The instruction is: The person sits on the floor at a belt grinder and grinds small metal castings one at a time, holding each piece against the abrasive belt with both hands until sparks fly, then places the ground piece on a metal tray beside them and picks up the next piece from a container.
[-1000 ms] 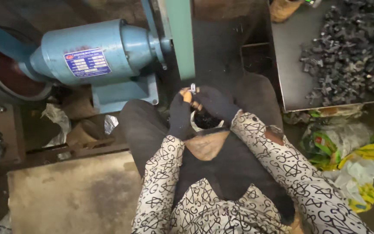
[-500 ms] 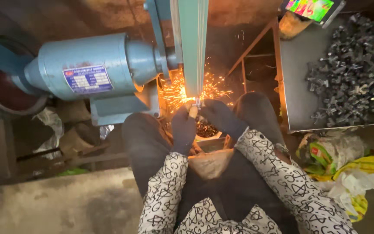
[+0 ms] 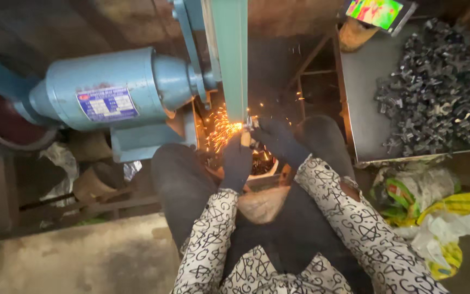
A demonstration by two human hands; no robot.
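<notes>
My left hand (image 3: 238, 161) and right hand (image 3: 276, 139) together pinch a small metal piece (image 3: 252, 123) against the green belt (image 3: 229, 60); sparks (image 3: 220, 130) fly left.

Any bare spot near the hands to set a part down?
Bare strip of the metal tray, left of the dark parts pile. Concrete slab by the left knee is bare too. Crowded: both hands at the green belt, sparks flying.

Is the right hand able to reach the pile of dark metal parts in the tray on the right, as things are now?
Probably yes. The right hand holds a small part with the left hand at the belt; the metal parts lie in the open tray beside it, nothing between.
</notes>
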